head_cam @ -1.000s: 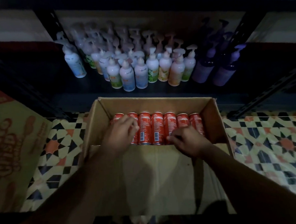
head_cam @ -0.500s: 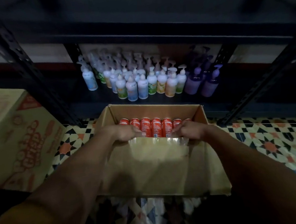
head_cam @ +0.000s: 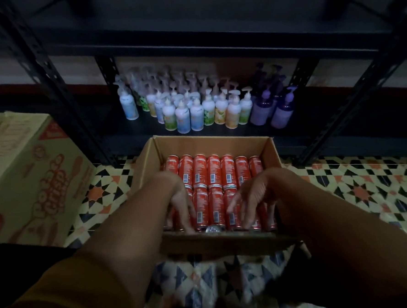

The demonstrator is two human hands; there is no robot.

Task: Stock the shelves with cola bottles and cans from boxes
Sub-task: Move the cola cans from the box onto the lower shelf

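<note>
An open cardboard box (head_cam: 211, 143) sits on the floor in front of a black metal shelf unit (head_cam: 191, 42). Inside lie red cola cans (head_cam: 214, 170) on their sides, in two rows. My left hand (head_cam: 176, 193) reaches into the box's near left part, its fingers stretched down over the near row toward the front edge. My right hand (head_cam: 255, 193) hovers over the near right cans with fingers spread. Neither hand grips a can. The box's near flap (head_cam: 227, 245) is folded down toward me. No cola bottles are visible.
White pump bottles (head_cam: 196, 116) and purple pump bottles (head_cam: 259, 112) crowd the bottom shelf behind the box. A large printed crisps carton (head_cam: 32, 178) stands at the left. Slanted shelf posts (head_cam: 58, 91) flank the box on a patterned tile floor (head_cam: 354, 187).
The near flap that covered most of the box has been pulled down toward me, exposing a second row of cans. Both hands moved from the flap edge to over the near cans.
</note>
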